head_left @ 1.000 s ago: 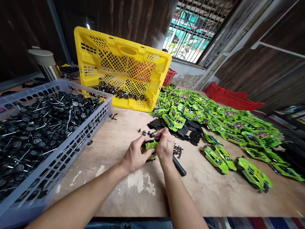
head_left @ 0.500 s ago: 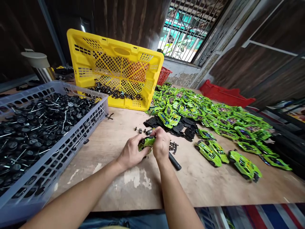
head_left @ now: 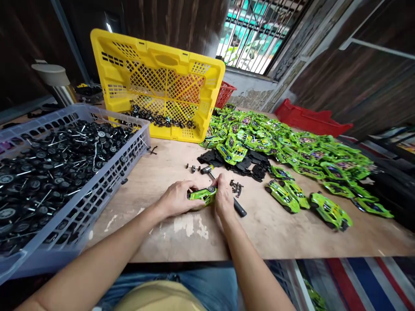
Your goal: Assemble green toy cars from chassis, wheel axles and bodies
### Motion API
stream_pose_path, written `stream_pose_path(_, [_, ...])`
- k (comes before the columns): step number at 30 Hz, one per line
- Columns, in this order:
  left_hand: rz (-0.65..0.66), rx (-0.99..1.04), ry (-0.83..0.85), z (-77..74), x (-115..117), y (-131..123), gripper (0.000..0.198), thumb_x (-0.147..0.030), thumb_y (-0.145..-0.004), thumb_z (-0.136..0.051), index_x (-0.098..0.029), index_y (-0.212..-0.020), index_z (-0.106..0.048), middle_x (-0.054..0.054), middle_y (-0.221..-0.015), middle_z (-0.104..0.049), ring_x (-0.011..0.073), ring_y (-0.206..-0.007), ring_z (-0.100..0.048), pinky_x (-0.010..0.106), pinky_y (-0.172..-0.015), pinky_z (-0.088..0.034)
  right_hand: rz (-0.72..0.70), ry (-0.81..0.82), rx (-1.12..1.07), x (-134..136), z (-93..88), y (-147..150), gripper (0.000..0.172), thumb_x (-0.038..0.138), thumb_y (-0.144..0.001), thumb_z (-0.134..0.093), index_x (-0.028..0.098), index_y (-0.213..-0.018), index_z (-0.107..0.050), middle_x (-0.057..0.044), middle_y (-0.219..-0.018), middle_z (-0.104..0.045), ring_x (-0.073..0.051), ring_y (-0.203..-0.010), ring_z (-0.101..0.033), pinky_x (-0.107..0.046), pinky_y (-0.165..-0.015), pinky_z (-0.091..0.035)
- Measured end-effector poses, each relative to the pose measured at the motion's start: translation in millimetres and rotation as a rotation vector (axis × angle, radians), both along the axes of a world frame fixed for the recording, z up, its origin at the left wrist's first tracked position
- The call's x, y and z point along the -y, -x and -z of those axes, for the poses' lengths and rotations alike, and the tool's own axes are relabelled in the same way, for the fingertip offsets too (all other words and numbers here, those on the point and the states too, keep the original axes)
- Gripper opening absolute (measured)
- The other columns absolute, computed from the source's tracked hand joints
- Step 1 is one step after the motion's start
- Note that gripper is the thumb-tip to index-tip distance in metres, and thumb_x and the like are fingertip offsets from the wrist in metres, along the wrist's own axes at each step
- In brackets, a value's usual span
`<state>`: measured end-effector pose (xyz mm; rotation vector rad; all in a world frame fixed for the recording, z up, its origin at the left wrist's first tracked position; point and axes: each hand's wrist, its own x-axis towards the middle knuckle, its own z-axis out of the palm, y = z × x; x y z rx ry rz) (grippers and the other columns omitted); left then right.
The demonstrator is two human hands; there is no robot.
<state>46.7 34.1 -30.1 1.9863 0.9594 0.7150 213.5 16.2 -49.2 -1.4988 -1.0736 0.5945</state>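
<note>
A green toy car [head_left: 201, 195] lies on its side between my hands, low over the wooden table [head_left: 155, 172]. My left hand [head_left: 177, 198] is closed on its left end. Around the right end is my right hand [head_left: 223, 196], its fingers partly hidden behind the car. One dark wheel shows on the car's upper edge. Behind my right hand lies a hammer [head_left: 240, 208], its head [head_left: 206, 169] beyond my fingers and its black grip to the right. Small black axle parts [head_left: 193, 168] and a black plastic piece [head_left: 236, 188] lie close by.
At left stands a translucent crate [head_left: 142, 134] full of black wheels on axles. A yellow crate [head_left: 214, 103] is tipped on its side behind, holding small black parts. Green car bodies [head_left: 292, 147] are heaped at right, beside black bases [head_left: 210, 156]. Several green cars [head_left: 330, 211] sit nearer.
The toy car has turned from a steeper angle to lying lengthwise on its side between my hands. My right hand has opened out from a tighter grip on it. The view has tilted down slightly.
</note>
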Motion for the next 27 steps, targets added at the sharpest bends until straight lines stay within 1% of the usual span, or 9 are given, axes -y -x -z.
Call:
stream_pose_path(4, [-0.02, 0.064, 0.131, 14.8, 12.1, 8.0, 0.022, -0.028, -0.077, -0.067, -0.017, -0.096, -0.071, 0.003, -0.09, -0.073, 0.0188, -0.083, -0.065, 0.027, -0.075, -0.047, -0.359, 0.056, 0.039, 36.7, 13.4, -23.3, 0.036, 0.054, -0.079, -0.067, 0.019, -0.089, -0.066, -0.002, -0.087, -0.068, -0.018, -0.082, -0.062, -0.029, -0.075, -0.048])
stream_pose_path(6, [-0.02, 0.142, 0.172, 21.6, 16.0, 6.5, 0.025, -0.03, -0.08, -0.066, -0.017, -0.101, -0.071, 0.004, -0.097, -0.074, 0.0188, -0.088, -0.066, 0.027, -0.079, -0.048, -0.461, 0.075, 0.04, 45.7, 16.2, -28.6, 0.034, 0.045, -0.072, -0.076, 0.02, -0.094, -0.067, -0.002, -0.091, -0.068, -0.018, -0.085, -0.063, -0.029, -0.077, -0.049])
stream_pose_path(11, [0.032, 0.176, 0.191, 28.0, 18.9, 0.4, 0.026, -0.031, -0.085, -0.062, -0.015, -0.102, -0.07, 0.005, -0.094, -0.073, 0.0173, -0.084, -0.065, 0.026, -0.077, -0.048, -0.447, 0.08, -0.049, 47.3, 21.9, -29.3, 0.03, 0.043, -0.073, -0.077, 0.019, -0.088, -0.066, -0.001, -0.085, -0.067, -0.016, -0.076, -0.062, -0.028, -0.068, -0.049])
stream_pose_path(16, [0.052, 0.199, 0.172, 28.4, 18.4, 0.3, 0.026, -0.035, -0.086, -0.062, -0.014, -0.099, -0.07, 0.005, -0.09, -0.072, 0.0168, -0.083, -0.065, 0.025, -0.076, -0.049, -0.438, 0.027, 0.075, 48.8, 24.2, -26.9, 0.027, 0.043, -0.078, -0.073, 0.019, -0.086, -0.065, -0.002, -0.082, -0.066, -0.017, -0.074, -0.06, -0.029, -0.068, -0.049])
stream_pose_path(19, [0.04, 0.289, 0.225, 26.4, 9.5, 4.2, 0.032, -0.042, -0.087, -0.061, -0.016, -0.103, -0.07, 0.008, -0.105, -0.071, 0.0202, -0.099, -0.064, 0.029, -0.088, -0.049, -0.383, -0.129, 0.209, 53.4, 17.1, -24.2, 0.019, 0.038, -0.081, -0.071, 0.021, -0.087, -0.065, -0.002, -0.081, -0.064, -0.018, -0.075, -0.06, -0.032, -0.07, -0.05])
stream_pose_path(22, [0.042, 0.364, 0.467, 22.1, -4.7, 11.3, 0.044, -0.053, -0.087, -0.057, -0.014, -0.106, -0.068, 0.012, -0.109, -0.069, 0.0224, -0.099, -0.065, 0.033, -0.084, -0.052, -0.338, -0.352, 0.439, 55.4, 1.9, -26.8, 0.011, 0.031, -0.081, -0.073, 0.024, -0.087, -0.067, -0.005, -0.09, -0.064, -0.022, -0.091, -0.06, -0.04, -0.084, -0.05])
stream_pose_path(24, [0.099, 0.349, 0.603, 19.8, -12.3, 15.9, 0.042, -0.05, -0.082, -0.064, -0.013, -0.102, -0.066, 0.011, -0.1, -0.07, 0.0203, -0.087, -0.067, 0.032, -0.075, -0.054, -0.375, -0.398, 0.546, 52.0, -7.8, -33.0, 0.019, 0.034, -0.076, -0.078, 0.026, -0.09, -0.068, -0.008, -0.108, -0.063, -0.027, -0.109, -0.056, -0.047, -0.095, -0.046])
stream_pose_path(25, [0.114, 0.349, 0.589, 19.2, -14.6, 17.8, 0.038, -0.044, -0.078, -0.07, -0.013, -0.099, -0.066, 0.01, -0.098, -0.07, 0.0192, -0.085, -0.066, 0.031, -0.075, -0.054, -0.412, -0.382, 0.557, 48.9, -10.9, -36.7, 0.028, 0.037, -0.074, -0.08, 0.026, -0.097, -0.068, -0.01, -0.119, -0.06, -0.029, -0.116, -0.054, -0.049, -0.099, -0.045])
stream_pose_path(27, [0.102, 0.358, 0.409, 19.3, -15.4, 20.0, 0.028, -0.031, -0.074, -0.074, -0.013, -0.094, -0.063, 0.009, -0.101, -0.068, 0.0185, -0.091, -0.066, 0.032, -0.083, -0.053, -0.496, -0.3, 0.524, 41.2, -12.2, -42.8, 0.047, 0.041, -0.074, -0.079, 0.026, -0.116, -0.062, -0.012, -0.13, -0.056, -0.029, -0.121, -0.053, -0.049, -0.101, -0.045])
